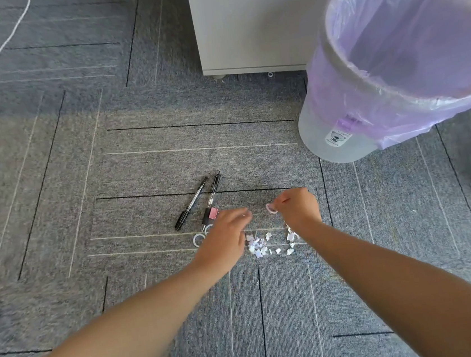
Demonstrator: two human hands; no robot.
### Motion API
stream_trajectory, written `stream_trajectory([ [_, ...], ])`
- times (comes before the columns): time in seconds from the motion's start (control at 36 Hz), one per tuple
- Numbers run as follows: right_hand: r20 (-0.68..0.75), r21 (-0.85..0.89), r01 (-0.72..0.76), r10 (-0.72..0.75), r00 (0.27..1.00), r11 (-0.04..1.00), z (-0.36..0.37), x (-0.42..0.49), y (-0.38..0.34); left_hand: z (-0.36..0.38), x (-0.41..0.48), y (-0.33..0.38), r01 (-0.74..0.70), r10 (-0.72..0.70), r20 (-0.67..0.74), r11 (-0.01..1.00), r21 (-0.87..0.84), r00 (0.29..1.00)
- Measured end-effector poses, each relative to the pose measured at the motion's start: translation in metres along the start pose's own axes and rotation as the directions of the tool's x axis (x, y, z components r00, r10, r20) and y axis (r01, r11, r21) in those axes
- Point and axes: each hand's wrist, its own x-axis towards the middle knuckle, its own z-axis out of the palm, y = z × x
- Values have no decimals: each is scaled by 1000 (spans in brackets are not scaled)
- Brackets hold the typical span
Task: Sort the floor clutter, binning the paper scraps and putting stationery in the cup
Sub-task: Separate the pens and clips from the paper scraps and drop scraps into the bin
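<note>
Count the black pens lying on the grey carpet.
2. One slim black pen lies slanted on the left; the second black pen lies just right of it, its near end by a pink binder clip. The left hand may hide more.

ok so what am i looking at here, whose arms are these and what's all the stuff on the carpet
It is one picture from a camera worn on a person's head, looking down at their own bare arms. On the grey carpet lie two black pens, a pink binder clip, white rings and a pile of paper scraps. A bin with a purple liner stands to the right. The right hand pinches a small pinkish loop. The left hand reaches over the clutter; whether it holds anything is unclear.
</note>
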Motion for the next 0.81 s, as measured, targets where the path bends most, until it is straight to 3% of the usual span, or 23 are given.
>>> stream_trajectory([
  [0.08, 18, 31, 19, -20, 1000, 999, -10, -5, 2, -1, 12, -7, 69, -68, -11, 984, 161, 998],
  [0.17, -3, 22, 43, -42, 999, 999, -17, -20, 10, 6, 16, -10, 49, -84, 87, 936, 349, 993],
  [0.33, -32, -15, 130, -130, 991, 991, -6, -69, 34, 28, -12, 1, -30, -54, 216, 929, 368, 975],
  [0.44, -75, -50, 119, -123, 990, 992, 5, -76, 49, 33, -26, 9, -101, 34, 242, 957, 273, 970],
  [0.56, -59, -92, 97, -102, 993, 991, 8, -80, 48, 29, -28, 16, -86, 75, 143, 994, 73, 987],
  [0.72, 20, -187, 54, -51, 998, 981, 17, -77, 37, 19, -24, 8, 41, -40, 18, 996, -75, 999],
  [0.81, 14, -143, 41, -40, 999, 989, 23, -77, 30, 16, -21, 7, 132, -136, -10, 978, -159, 991],
])
